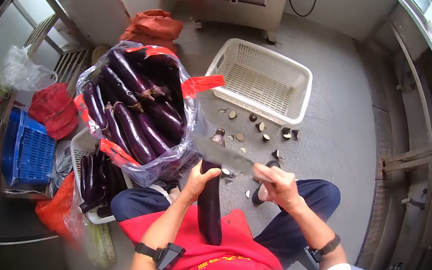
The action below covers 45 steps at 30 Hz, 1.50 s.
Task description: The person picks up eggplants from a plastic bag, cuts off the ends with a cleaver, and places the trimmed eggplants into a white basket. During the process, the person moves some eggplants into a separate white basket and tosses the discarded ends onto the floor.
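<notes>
The left hand [203, 180] is closed around an eggplant [211, 208] near its stem end, the fruit hanging down in front of the red apron [199, 249]. The right hand [279, 182] grips a knife [228, 158], its blade, blurred, angled across near the eggplant's upper end; whether they touch is hard to tell. Cut eggplant ends [265, 137] lie scattered on the gray floor [333, 134] beside a white basket [306, 100]. A plastic-lined container [163, 171] full of whole eggplants [133, 129] stands beyond the left forearm.

Both hands [238, 181] closed, forearms raised
</notes>
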Motion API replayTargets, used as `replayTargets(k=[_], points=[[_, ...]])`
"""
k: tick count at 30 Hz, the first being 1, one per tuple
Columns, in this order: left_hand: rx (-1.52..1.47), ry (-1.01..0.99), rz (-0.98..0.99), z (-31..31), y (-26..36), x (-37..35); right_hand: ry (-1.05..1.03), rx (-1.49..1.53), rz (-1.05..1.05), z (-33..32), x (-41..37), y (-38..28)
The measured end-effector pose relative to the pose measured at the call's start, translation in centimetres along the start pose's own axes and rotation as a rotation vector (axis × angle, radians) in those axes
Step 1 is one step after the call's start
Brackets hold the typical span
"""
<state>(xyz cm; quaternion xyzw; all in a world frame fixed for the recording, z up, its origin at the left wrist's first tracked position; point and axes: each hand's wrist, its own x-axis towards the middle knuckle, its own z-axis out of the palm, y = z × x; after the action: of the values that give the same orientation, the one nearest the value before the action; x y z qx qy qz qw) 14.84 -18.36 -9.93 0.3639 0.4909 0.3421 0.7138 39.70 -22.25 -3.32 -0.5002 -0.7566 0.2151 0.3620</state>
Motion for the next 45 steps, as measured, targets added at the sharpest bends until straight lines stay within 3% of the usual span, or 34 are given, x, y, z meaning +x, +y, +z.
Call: replayTargets(k=[3,10,13,15,16,17,19,20,21,23,26,27,29,31,32,33,35,37,41,43,45], points=[[0.035,-0.003,0.159,0.8,-1.6,-0.6,-0.047,-0.159,-0.103,1.1,-0.5,0.4],[0.189,-0.076,0.217,0.9,-1.3,-1.2,-0.072,-0.168,-0.139,0.9,-0.1,1.0],[0.262,-0.099,0.159,0.9,-0.2,-2.0,-0.103,-0.155,-0.139,0.8,0.1,1.4],[0.121,-0.113,0.069,1.2,0.7,-3.0,-0.103,-0.085,-0.117,1.3,-0.1,2.9],[0.051,-0.119,0.028,1.2,1.2,-3.4,-0.069,-0.005,-0.053,1.8,-0.3,3.6],[0.037,-0.172,0.149,0.8,1.8,-3.8,-0.055,0.000,0.008,2.4,-0.6,4.8],[0.207,-0.253,0.207,0.6,4.6,-4.6,-0.029,0.024,0.136,3.1,-1.6,6.6],[0.239,-0.226,0.205,0.2,4.9,-4.3,-0.196,0.008,0.333,2.6,-2.1,6.8],[0.251,-0.225,0.243,0.0,5.6,-4.1,-0.068,0.098,0.306,3.0,-2.1,6.3],[0.237,-0.178,0.284,-0.7,6.4,-3.9,-0.017,0.421,0.490,3.5,-2.3,5.8],[0.144,-0.005,0.355,-4.1,8.7,-4.9,0.106,0.554,0.556,3.8,-1.6,5.0],[-0.036,0.036,0.359,-5.5,10.7,-6.3,0.158,0.639,0.563,4.1,-1.6,5.4],[-0.172,0.156,0.731,-8.7,14.6,-8.6,0.128,0.629,0.665,3.8,-1.7,5.5],[-0.464,0.384,0.842,-13.0,17.2,-12.5,0.140,0.595,0.666,4.4,-1.5,5.5],[-0.448,0.574,0.886,-15.7,17.7,-14.3,0.118,0.634,0.676,5.0,-2.2,6.7],[-0.464,0.712,0.882,-19.2,17.2,-15.9,0.125,0.667,0.733,5.0,-1.8,5.8],[-0.528,0.849,0.692,-27.5,13.5,-19.7,0.163,0.739,0.826,6.1,-2.0,6.0],[-0.561,1.310,0.666,-32.8,7.8,-20.2,0.181,0.757,0.842,6.7,-1.7,5.5],[-0.879,1.419,0.139,-41.6,-9.6,-21.1,0.148,0.776,0.904,6.9,-1.5,5.1],[-1.091,1.395,0.179,-41.7,-12.0,-19.5,0.145,0.750,0.923,6.7,-1.2,4.7],[-1.090,1.433,0.200,-42.9,-11.5,-17.4,0.147,0.716,0.935,6.5,-0.6,4.3]])
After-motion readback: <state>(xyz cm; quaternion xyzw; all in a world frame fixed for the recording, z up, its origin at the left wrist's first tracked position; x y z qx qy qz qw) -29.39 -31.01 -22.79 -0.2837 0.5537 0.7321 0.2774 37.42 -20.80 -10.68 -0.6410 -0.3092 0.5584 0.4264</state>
